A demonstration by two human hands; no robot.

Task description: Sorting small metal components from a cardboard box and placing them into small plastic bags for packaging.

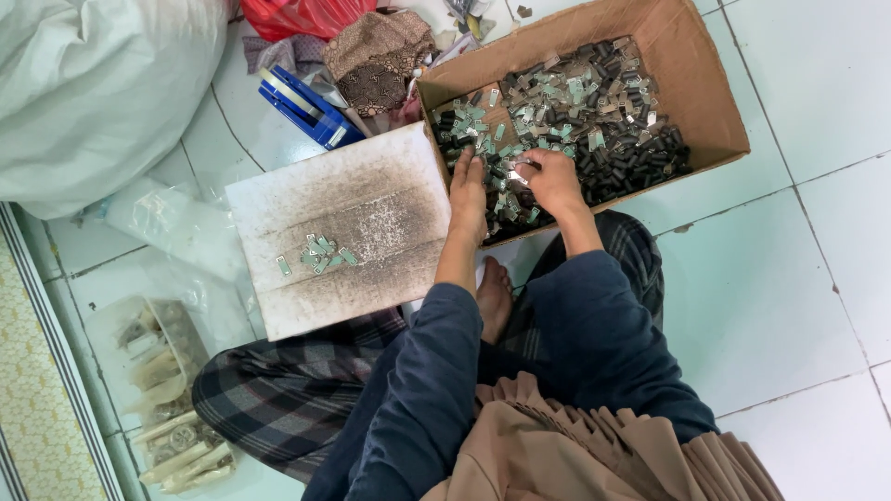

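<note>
A cardboard box (705, 102) on the tiled floor holds a heap of small metal and black parts (594, 102). Both my hands reach into its near corner. My left hand (469, 190) lies flat on the parts, fingers stretched forward. My right hand (549, 176) is curled, its fingertips pinching a small silvery piece from the heap. A stained white board (371, 181) lies left of the box, with a small cluster of silvery-green pieces (320, 253) on it.
A large white sack (93, 83) fills the top left. Blue flat items (302, 107) and patterned cloth (376, 56) lie behind the board. A clear plastic tub (172, 399) with odd parts sits at the lower left. My crossed legs and bare foot (494, 299) are below the board.
</note>
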